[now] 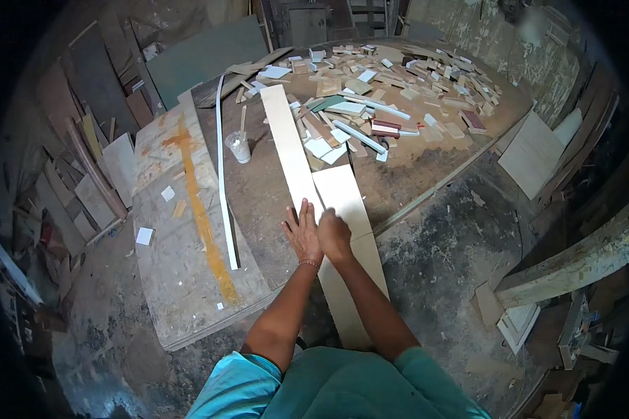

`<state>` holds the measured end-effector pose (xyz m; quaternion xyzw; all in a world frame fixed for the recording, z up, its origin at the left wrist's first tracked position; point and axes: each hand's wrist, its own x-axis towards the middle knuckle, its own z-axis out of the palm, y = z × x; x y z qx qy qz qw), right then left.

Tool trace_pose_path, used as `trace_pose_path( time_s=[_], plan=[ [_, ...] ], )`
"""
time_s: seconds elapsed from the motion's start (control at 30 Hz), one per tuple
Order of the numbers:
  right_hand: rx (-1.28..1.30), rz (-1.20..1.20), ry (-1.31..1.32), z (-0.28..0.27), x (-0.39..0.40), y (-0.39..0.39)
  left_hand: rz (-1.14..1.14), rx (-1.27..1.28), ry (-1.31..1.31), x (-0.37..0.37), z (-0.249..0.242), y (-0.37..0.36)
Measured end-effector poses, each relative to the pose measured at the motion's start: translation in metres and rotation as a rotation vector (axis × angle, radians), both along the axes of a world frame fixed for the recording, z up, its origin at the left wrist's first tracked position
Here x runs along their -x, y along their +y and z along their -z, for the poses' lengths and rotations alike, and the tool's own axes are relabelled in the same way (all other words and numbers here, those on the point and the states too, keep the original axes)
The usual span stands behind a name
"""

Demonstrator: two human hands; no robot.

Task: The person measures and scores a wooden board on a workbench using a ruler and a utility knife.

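Observation:
My left hand point(302, 234) lies with its fingers stretched out on the near part of a long pale board point(286, 140). Right beside it, my right hand point(334, 234) is curled into a fist; whatever it grips, if anything, is hidden. The fist sits at the seam between the long board and a wider pale board point(342, 195) on the right. Another pale board piece point(369, 258) continues from that one towards my body, under my right forearm.
Heaps of wood offcuts point(412, 84) cover the far side of the worktable point(412, 188). A plastic cup point(238, 148) with a stick stands left of the boards. Beyond it lie a white edging strip point(222, 174) and a stained panel point(154, 279). A timber beam point(569, 262) juts in at right.

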<state>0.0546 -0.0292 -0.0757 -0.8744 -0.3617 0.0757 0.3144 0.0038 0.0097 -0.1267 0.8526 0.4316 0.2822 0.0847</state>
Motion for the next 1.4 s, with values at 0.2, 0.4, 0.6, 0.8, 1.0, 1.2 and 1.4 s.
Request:
trace_pose_path(
  time_s=[0.2, 0.4, 0.6, 0.8, 1.0, 1.2, 1.4],
  plan=[
    [-0.009, 0.01, 0.041, 0.007, 0.007, -0.017, 0.0, 0.069, -0.007, 0.002, -0.015, -0.004],
    [0.049, -0.009, 0.086, 0.002, 0.017, -0.038, -0.024, 0.039, 0.026, 0.001, -0.005, 0.0],
    [0.012, -0.046, -0.029, -0.013, -0.006, 0.011, -0.005, 0.036, -0.029, 0.004, -0.016, -0.006],
    [0.175, 0.0, 0.093, -0.005, 0.019, -0.045, -0.034, -0.001, 0.072, 0.002, -0.01, -0.002],
    [-0.032, -0.006, -0.016, 0.007, 0.004, -0.008, 0.002, 0.062, 0.012, 0.003, -0.011, -0.004],
    [0.134, 0.021, 0.042, 0.008, 0.011, -0.033, -0.007, 0.026, 0.036, 0.004, -0.014, -0.003],
    [0.197, 0.012, 0.038, 0.005, 0.009, -0.03, -0.01, 0.016, -0.002, 0.0, -0.007, -0.003]
  ],
)
